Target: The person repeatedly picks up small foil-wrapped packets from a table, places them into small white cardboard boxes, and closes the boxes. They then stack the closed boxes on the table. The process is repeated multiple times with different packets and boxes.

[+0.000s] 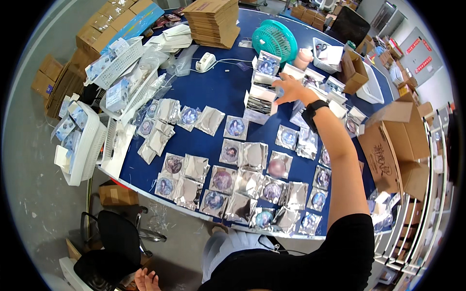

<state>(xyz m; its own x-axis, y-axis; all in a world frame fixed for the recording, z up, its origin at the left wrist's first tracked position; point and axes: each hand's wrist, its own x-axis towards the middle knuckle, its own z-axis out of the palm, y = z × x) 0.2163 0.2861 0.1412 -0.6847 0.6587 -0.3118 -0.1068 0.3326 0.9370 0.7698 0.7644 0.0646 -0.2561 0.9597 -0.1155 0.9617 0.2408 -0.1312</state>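
Observation:
My right hand [290, 90], with a dark watch on the wrist, reaches far over the table. Its fingers are spread at the right edge of a small white open box [260, 114] packed with silvery packets; whether they touch it is hard to tell. Another open white box [264, 81] stands just behind. My left hand [147, 280] hangs low by the chair, away from the table, its fingers slightly bent and apart with nothing visible in them. Between me and the boxes lie rows of round picture badges [236, 127] in clear square wraps and silver foil packets [254, 156].
A teal basket [274, 40] and a cardboard stack [212, 22] stand at the back. White baskets [80, 145] line the left edge. At right are an open carton [395, 145] and a white rack [427, 194]. A black chair [118, 232] stands front left.

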